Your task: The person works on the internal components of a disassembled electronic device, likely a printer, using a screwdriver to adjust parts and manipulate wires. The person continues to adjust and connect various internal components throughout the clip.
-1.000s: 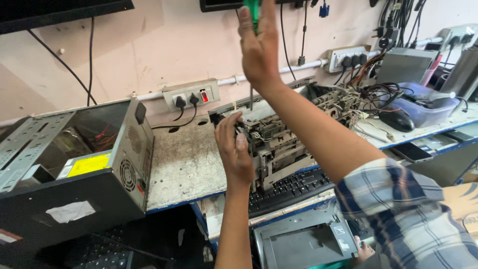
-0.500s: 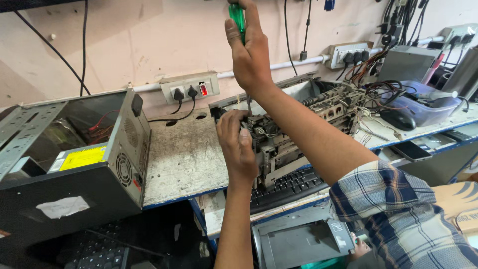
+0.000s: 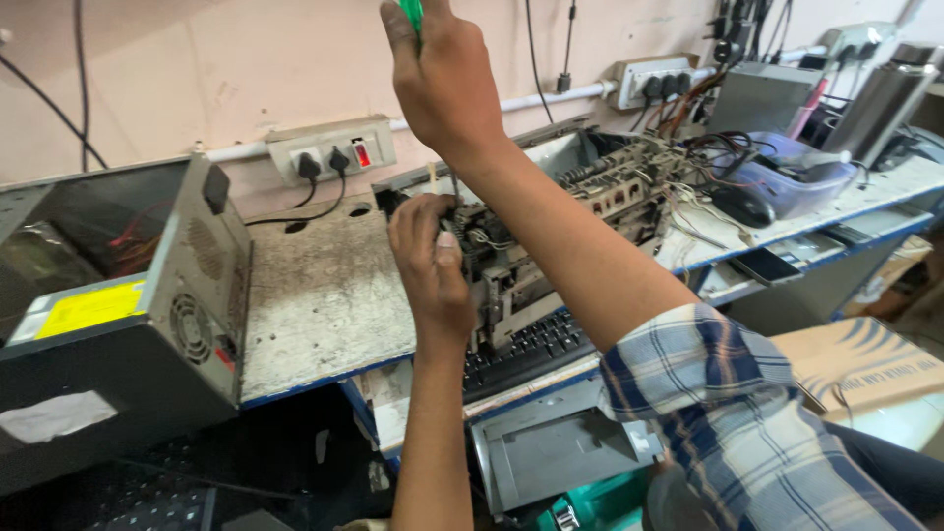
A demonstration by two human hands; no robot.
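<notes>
At far left on the bench sat an open grey computer case [image 3: 128, 324], yellow label on its power supply, fan grille facing right. Behind it, a wall socket strip [image 3: 329, 149] with a red switch and black plugs in. Bare worn benchtop [image 3: 315, 295] ran between the case and the work. Left hand [image 3: 428, 261] was closed around the near-left end of the stripped printer mechanism [image 3: 531, 265], fingers curled over its top edge. Right hand [image 3: 442, 79] was raised above it, fist gripped on a green-handled screwdriver [image 3: 411, 12], shaft pointing down toward the mechanism. Black keyboard [image 3: 526, 349] lay just under the mechanism's near side. Right of that: black mouse [image 3: 742, 206], blue tray [image 3: 787, 177], tangled wires.
</notes>
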